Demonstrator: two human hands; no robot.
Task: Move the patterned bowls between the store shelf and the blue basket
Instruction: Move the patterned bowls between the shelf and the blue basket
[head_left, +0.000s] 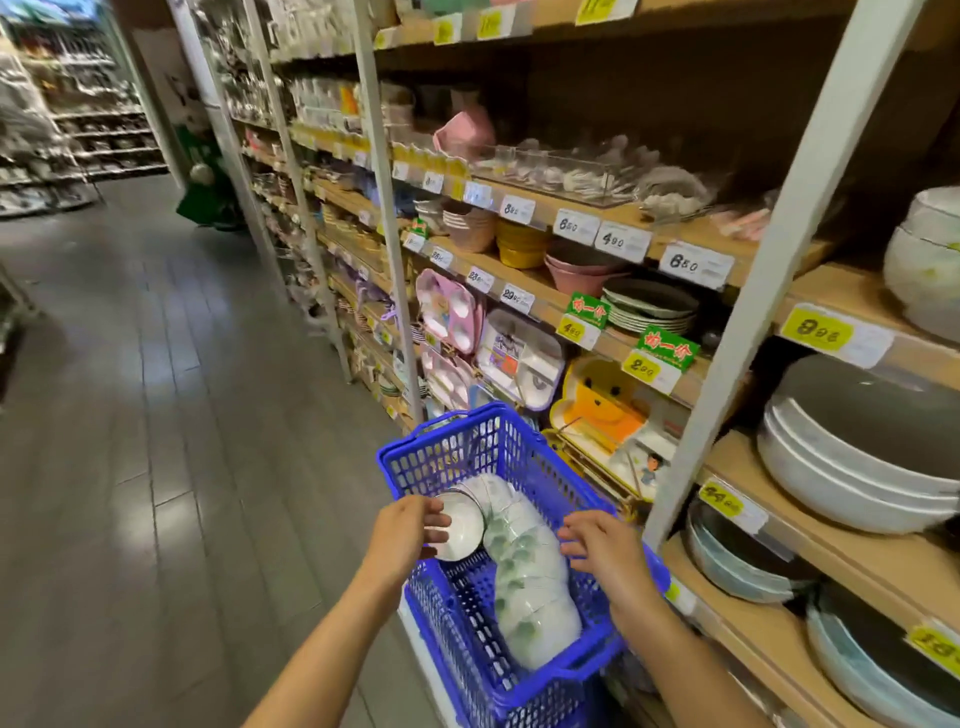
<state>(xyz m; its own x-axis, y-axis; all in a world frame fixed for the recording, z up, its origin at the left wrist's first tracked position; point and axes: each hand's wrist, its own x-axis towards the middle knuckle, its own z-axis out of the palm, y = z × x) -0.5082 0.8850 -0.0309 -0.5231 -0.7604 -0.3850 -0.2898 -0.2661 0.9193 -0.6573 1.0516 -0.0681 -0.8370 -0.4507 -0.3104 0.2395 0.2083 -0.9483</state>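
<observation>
Left fingers (440, 535): bent over the open mouth of the end bowl (465, 522), tips on its rim. Could not tell whether they truly pinched it. Right fingers (574, 545): spread apart, holding nothing, tips just beside the flank of the stack (530, 587), contact not clear.

Left hand (408, 530) was over the basket's left rim. Right hand (605, 548) was over its right rim.

Patterned bowls: all nested in one stack lying on its side inside the blue basket (441, 457). White, with green motifs.

Key relation: the stack's long axis ran from the far left of the basket, at the left hand, in an arch toward the near right corner. The end bowl's mouth faced the left hand. The left hand was nearer that end; the right hand was level with the middle of the arch. Judgement: a lift would need both hands, one at each end, or the arch may slip apart.

Counts:
- hands: two
- baskets: one
- stacks: one
- bowls in it: roughly ten or more, nested too tight for a sure count

The shelf (826, 545) stood to the right of the basket and carried large bowls (852, 467) and price tags (815, 328). No patterned bowls of this kind made out on it.
</observation>
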